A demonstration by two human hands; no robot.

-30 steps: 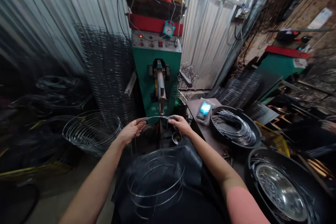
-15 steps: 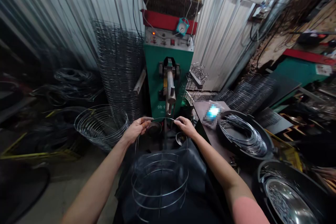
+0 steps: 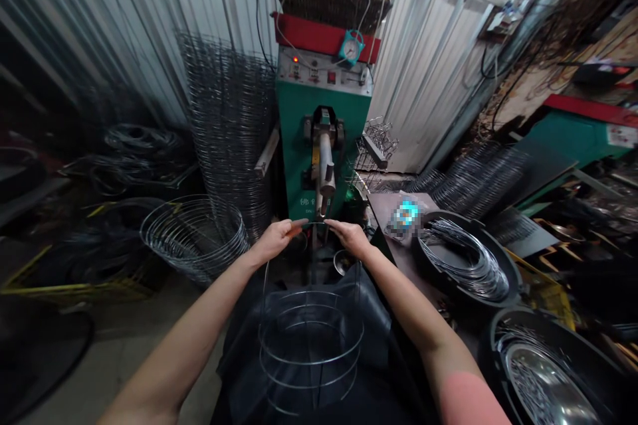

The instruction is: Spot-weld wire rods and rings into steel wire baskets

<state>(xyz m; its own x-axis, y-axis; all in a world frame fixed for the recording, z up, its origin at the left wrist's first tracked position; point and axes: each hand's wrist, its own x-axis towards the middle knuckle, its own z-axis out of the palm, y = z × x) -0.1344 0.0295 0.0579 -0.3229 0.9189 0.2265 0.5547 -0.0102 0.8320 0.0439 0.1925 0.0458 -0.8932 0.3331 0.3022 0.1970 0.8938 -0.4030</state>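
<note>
The wire frame [image 3: 312, 363] lay over a dark cloth [image 3: 239, 345] across the person's lap, its long axis running from six o'clock, near the body, to twelve, where a green machine [image 3: 294, 103] stood. Its oval rings spread widest from nine to three, one beyond another along that axis. The far end, a thin wire loop [image 3: 318, 224], pointed at twelve, its two sides running back toward the rings from about eleven and one.

At eleven o'clock from the rings, the left hand [image 3: 274, 241] had thumb and fingers together on the loop, fingertips aimed at three. At one, the right hand [image 3: 347, 238] pinched the same loop, fingertips aimed at ten. A short stretch of wire showed between the hands, just below the tip of the machine's metal rod [image 3: 326, 169]; whether rod and wire touched, one could not tell.

A small bowl [image 3: 343, 263] sat at one o'clock, near the right hand. At ten stood a wire basket [image 3: 197, 239], apart from the left hand; at two, a black tub [image 3: 514, 279] held a coil of wires [image 3: 481, 272].
</note>
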